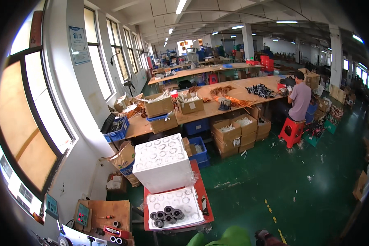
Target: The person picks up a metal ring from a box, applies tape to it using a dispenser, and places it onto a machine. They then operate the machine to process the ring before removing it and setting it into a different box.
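At the lower edge a dark, reddish shape (pixel 268 238) shows to the right of green cloth (pixel 233 237). It may be my right hand, but it is too cut off to make out its fingers or anything in them. My left hand is out of the picture. Nearest in front is a red-topped cart (pixel 208 205) with a white foam tray (pixel 183 198) on it. Several black rings (pixel 168 216) are grouped on the tray's near part, some with their open ends up. Behind it stands a tall stack of white foam trays (pixel 162 178) with round recesses.
At the lower left, a wooden bench (pixel 106 207) holds a control box (pixel 82 215), a screwdriver (pixel 107 217) and loose rings (pixel 115 239). Farther off, a long table (pixel 201 115) bears cartons and wire bundles. A person (pixel 301 98) sits there on a red stool (pixel 291 132).
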`<state>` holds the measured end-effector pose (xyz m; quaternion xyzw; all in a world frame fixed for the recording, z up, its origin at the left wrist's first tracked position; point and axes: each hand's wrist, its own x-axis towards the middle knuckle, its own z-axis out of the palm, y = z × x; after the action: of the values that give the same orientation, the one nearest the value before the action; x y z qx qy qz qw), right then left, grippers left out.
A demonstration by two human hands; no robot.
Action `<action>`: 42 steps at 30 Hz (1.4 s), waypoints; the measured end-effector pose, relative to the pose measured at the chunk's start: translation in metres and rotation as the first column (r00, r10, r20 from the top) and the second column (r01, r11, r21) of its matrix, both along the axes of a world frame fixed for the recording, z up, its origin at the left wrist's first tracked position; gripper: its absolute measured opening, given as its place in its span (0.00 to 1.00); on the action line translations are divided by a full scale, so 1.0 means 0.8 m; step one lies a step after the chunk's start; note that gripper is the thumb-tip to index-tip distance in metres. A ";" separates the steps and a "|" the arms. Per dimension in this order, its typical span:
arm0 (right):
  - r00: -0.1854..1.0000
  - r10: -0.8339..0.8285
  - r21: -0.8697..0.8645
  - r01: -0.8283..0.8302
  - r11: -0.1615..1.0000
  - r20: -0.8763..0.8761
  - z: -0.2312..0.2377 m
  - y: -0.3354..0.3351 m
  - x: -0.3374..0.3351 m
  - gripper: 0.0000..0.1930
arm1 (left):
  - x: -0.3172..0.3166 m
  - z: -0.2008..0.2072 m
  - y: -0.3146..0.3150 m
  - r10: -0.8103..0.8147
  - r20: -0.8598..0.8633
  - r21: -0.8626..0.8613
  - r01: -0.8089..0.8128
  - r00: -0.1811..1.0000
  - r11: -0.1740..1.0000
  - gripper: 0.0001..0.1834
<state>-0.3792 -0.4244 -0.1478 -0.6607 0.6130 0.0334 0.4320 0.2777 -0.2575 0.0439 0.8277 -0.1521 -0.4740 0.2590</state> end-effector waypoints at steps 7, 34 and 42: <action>0.949 -0.292 0.282 0.315 0.906 -0.120 0.080 -0.016 0.052 0.14 | -0.008 -0.003 -0.038 -0.152 0.031 -0.014 0.153 0.988 0.988 0.21; 0.312 -0.905 0.250 0.937 0.243 -0.289 0.199 0.331 0.218 0.34 | 0.109 -0.119 -0.164 -0.944 0.319 0.356 0.934 -0.082 0.039 0.32; 0.026 -0.955 0.366 0.926 -0.089 -0.297 0.316 0.366 0.248 0.39 | 0.138 -0.190 -0.157 -0.796 0.443 0.510 0.846 -0.412 -0.154 0.30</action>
<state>-0.1807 -0.1315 0.1047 0.0852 0.8535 -0.1502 0.4917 0.3885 -0.3834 -0.1077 0.4943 -0.8204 -0.1489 -0.2457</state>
